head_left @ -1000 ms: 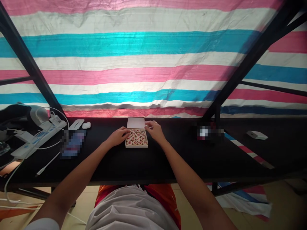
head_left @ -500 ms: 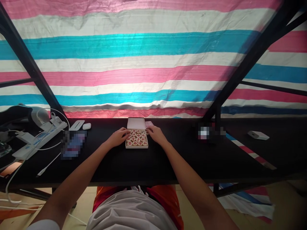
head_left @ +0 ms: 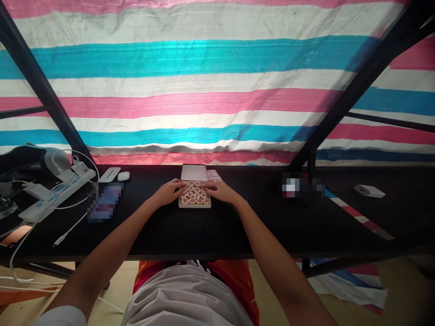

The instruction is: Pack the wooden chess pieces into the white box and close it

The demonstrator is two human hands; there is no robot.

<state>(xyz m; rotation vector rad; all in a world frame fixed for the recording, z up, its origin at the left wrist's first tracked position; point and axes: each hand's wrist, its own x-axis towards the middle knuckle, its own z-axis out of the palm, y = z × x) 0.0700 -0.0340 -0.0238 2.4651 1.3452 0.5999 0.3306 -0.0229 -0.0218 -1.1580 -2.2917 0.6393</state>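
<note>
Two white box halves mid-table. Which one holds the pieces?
The nearer half, between the left hand and right hand: it is packed with round wooden discs. The half behind it shows only a plain white face.

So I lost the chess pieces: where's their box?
Head view, middle of the black table: the box sits between the left hand and right hand, both touching it, a flat white lid just behind.

A white power strip (head_left: 50, 199) with cables is laid at the left of the black bench (head_left: 210, 231). A white mouse (head_left: 123, 176) is set nearby. A small white box (head_left: 369, 191) is placed far right. A striped tarp (head_left: 204, 90) is hung behind.
</note>
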